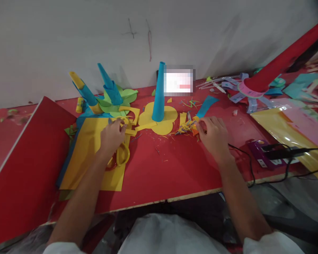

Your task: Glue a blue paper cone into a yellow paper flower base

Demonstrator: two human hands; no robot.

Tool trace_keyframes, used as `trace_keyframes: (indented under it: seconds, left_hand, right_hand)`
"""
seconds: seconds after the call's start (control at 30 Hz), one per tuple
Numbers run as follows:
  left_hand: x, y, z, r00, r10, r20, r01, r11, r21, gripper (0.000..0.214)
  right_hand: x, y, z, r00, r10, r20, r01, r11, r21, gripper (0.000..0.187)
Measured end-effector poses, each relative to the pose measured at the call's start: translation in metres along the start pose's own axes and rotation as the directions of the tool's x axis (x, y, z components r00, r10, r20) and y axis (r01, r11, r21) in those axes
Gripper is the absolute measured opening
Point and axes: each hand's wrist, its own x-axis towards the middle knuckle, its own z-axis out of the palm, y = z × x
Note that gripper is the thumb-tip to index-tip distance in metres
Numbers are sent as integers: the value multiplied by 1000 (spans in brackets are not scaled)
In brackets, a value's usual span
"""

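My left hand (pixel 112 135) is above a stack of yellow paper sheets (pixel 82 151), fingers curled together; what they hold, if anything, is hidden. Yellow-handled scissors (pixel 122 154) lie under and beside it, with yellow paper offcuts (pixel 132 113) near its fingertips. My right hand (pixel 213 137) is closed at a small heap of shredded paper scraps (pixel 185 127), fingertips at its right end, by a blue paper strip (pixel 208 106). Between the hands, a blue paper cone (pixel 159 97) stands upright on a yellow flower-shaped paper (pixel 165 125).
Two more paper cones (pixel 112 90) stand at the back left, one on green petals, beside a glue stick (pixel 80 105). A red board (pixel 29 169) leans at left. At right are a large red cone (pixel 286 58), a purple box (pixel 265 153) with black cables, and plastic-wrapped paper (pixel 304 130).
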Motion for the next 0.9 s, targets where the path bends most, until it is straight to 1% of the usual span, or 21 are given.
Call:
trace_keyframes:
  seconds: [0.03,0.07,0.13,0.17,0.23,0.37,0.47,0.53,0.63,0.7,0.77,0.83,0.9]
  left_hand:
    - [1,-6,0,999,51,17,-51,999,-6,29]
    - [2,-13,1,991,130,40,-129,991,-25,30]
    - [5,-24,3,950,301,84,-295,953,-71,33]
    - [6,-28,5,928,361,97,-353,932,-84,34]
    - [9,-34,5,902,419,102,-412,907,-86,32]
    - [12,-36,2,901,426,84,-420,904,-86,16]
    - [12,-34,-1,916,396,72,-389,917,-92,12]
    - [11,-32,-4,934,356,29,-352,931,-98,11]
    - [11,-29,-13,954,292,-73,-299,943,-143,11]
    - [10,-25,-20,960,239,-147,-267,939,-217,12]
    - [7,-18,-25,961,185,-205,-246,912,-329,15]
    - [1,-5,-25,961,164,-223,-249,861,-443,20]
    - [-7,14,-19,963,192,-190,-265,808,-527,22]
  right_hand:
    - [-2,5,0,1000,9,23,-8,1000,-19,31]
    - [-5,10,1,999,20,34,-19,1000,-24,35]
    - [-11,16,5,998,37,45,-35,999,-34,43]
    - [-13,18,7,998,40,53,-37,998,-44,47]
    - [-17,23,11,996,27,81,-22,997,-72,49]
    - [-21,31,17,993,-22,114,30,997,-66,41]
    - [-20,32,21,995,-5,104,8,999,-34,29]
    - [-18,30,23,997,33,67,-32,999,-18,24]
    - [-16,27,22,996,84,-5,-84,996,15,23]
    - [-16,24,20,992,119,-40,-117,992,45,24]
    - [-16,22,18,987,150,-55,-146,986,80,29]
    - [-15,19,18,986,161,-47,-155,980,121,36]
    - [-15,17,20,988,151,-37,-143,976,166,40]
